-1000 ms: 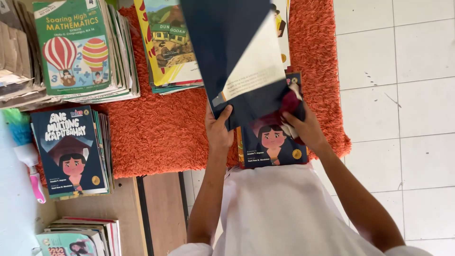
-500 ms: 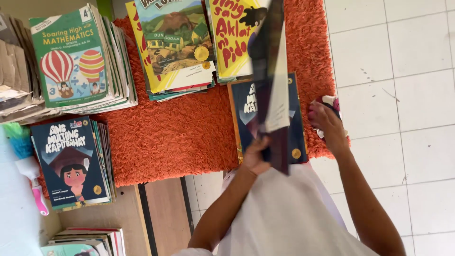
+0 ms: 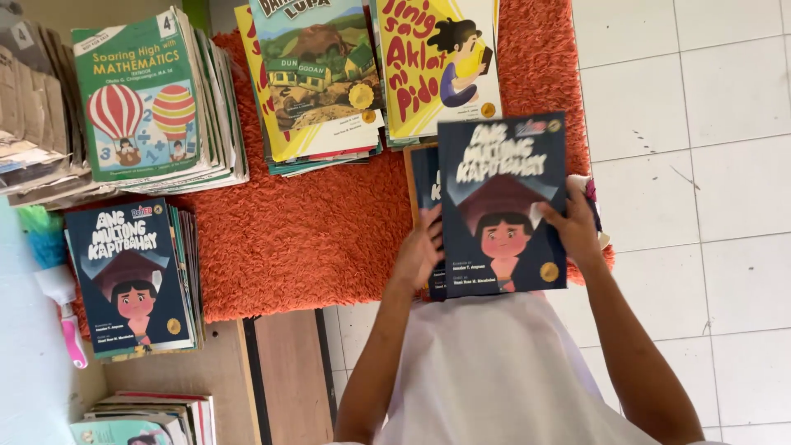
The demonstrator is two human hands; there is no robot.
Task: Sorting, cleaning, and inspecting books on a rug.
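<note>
The person's left hand point(image 3: 418, 251) and right hand point(image 3: 575, 224) grasp opposite edges of a dark blue picture book point(image 3: 503, 206), fingers curled around it, holding it face-up just above a matching book point(image 3: 423, 188) on the orange rug point(image 3: 313, 239), squared for stacking.

Held book point(image 3: 503, 206) above book pile point(image 3: 422, 177) on rug point(image 3: 321, 239); other stacks point(image 3: 156, 107) left.
</note>
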